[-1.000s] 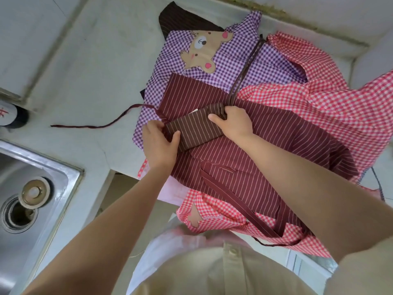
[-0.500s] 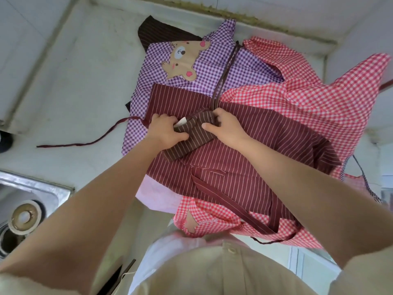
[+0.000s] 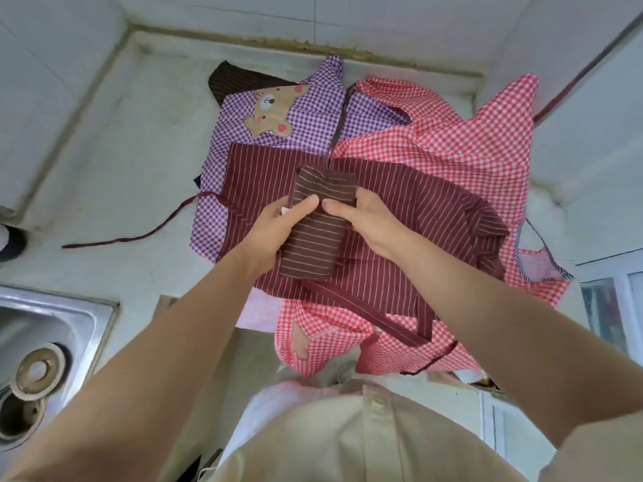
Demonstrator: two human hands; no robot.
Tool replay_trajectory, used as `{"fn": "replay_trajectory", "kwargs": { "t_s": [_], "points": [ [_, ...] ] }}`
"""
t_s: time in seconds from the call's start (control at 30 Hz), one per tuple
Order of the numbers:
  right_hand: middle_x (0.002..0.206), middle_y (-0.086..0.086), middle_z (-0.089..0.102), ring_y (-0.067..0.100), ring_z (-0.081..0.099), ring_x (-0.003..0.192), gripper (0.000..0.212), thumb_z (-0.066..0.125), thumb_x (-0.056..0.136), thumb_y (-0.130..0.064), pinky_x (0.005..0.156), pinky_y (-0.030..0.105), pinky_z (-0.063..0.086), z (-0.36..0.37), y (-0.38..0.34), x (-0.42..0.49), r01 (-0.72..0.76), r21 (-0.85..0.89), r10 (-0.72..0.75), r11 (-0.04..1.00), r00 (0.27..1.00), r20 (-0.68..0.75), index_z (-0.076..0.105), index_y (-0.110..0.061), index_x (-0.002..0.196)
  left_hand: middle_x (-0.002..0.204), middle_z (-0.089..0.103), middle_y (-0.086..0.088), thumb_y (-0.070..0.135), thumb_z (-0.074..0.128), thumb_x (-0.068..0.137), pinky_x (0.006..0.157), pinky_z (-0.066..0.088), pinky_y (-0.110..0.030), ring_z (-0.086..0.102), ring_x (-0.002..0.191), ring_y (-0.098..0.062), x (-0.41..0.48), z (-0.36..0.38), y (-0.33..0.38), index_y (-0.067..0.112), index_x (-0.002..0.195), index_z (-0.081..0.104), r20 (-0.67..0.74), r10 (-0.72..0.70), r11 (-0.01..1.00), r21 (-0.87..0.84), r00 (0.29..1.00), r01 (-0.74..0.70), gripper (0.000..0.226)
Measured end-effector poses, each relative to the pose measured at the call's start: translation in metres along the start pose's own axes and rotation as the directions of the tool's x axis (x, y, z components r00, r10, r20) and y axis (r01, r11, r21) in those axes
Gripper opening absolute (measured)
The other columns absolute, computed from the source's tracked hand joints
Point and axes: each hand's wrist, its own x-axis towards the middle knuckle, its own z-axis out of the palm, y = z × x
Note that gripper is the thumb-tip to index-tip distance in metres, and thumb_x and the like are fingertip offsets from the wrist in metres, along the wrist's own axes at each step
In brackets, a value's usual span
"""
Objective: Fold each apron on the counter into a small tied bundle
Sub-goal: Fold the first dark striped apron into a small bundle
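gripped the brown striped bundle from both sides with left hand and right hand | held right over the maroon apron on the desk | risk: could've sprung open with any slack grip, no tie on yet

Both hands hold a folded brown striped apron over a heap of spread aprons. The left hand grips its left edge and the right hand its right edge, thumbs on top and almost touching. A pale scrap shows by the left fingers, perhaps a label. Beneath lies a maroon striped apron, over a purple checked apron with a bear patch and a red checked apron. A maroon tie trails left across the pale worktop. A steel sink sits at the lower left.
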Motion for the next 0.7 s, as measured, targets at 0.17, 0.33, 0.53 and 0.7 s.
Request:
{"fn": "replay_trajectory", "kwargs": {
  "t_s": [0.17, 0.33, 0.53, 0.7],
  "points": [
    [0.114, 0.002, 0.064, 0.019, 0.064, 0.102, 0.023, 0.045, 0.100, -0.020, 0.081, 0.033, 0.056, -0.016, 0.013, -0.036, -0.038, -0.082, 0.028, 0.996, 0.993, -0.114, 0.052, -0.019, 0.122, 0.104, 0.074, -0.007, 0.018, 0.064, 0.093, 0.076, 0.058, -0.031, 0.072, 0.093, -0.022, -0.014, 0.013, -0.020, 0.014, 0.115, 0.064, 0.030, 0.070, 0.989, 0.125, 0.997, -0.073, 0.023],
    [0.127, -0.007, 0.047, 0.005, 0.053, 0.109, 0.040, 0.040, 0.096, 0.004, 0.085, 0.022, 0.048, -0.036, 0.007, -0.064, 0.148, -0.454, -0.237, 0.879, 0.960, -0.147, 0.061, -0.027, 0.111, 0.104, 0.072, -0.011, 0.013, 0.063, 0.093, 0.078, 0.059, -0.036, 0.070, 0.088, -0.024, -0.033, 0.020, -0.031, 0.013, 0.119, 0.063, 0.185, -0.032, 0.983, 0.183, 0.982, -0.003, 0.026],
    [0.117, -0.009, 0.053, -0.011, 0.051, 0.082, 0.020, 0.057, 0.095, -0.006, 0.077, 0.017, 0.042, -0.050, 0.009, -0.088, 0.157, -0.616, -0.143, 0.772, 0.987, 0.072, 0.066, -0.021, 0.106, 0.100, 0.073, -0.008, 0.008, 0.061, 0.092, 0.076, 0.058, -0.030, 0.070, 0.085, -0.020, -0.051, 0.028, -0.037, 0.016, 0.113, 0.066, 0.286, -0.114, 0.973, 0.224, 0.952, 0.049, 0.023],
    [0.110, -0.012, 0.051, 0.000, 0.049, 0.099, 0.008, 0.064, 0.093, -0.024, 0.095, 0.033, 0.044, -0.057, 0.023, -0.099, 0.191, -0.676, -0.171, 0.712, 0.980, 0.096, 0.065, -0.030, 0.089, 0.091, 0.073, -0.008, 0.002, 0.058, 0.090, 0.074, 0.059, -0.030, 0.070, 0.077, -0.019, -0.059, 0.027, -0.044, 0.014, 0.098, 0.069, 0.285, -0.139, 0.974, 0.210, 0.948, 0.080, 0.018]
  ]
}}
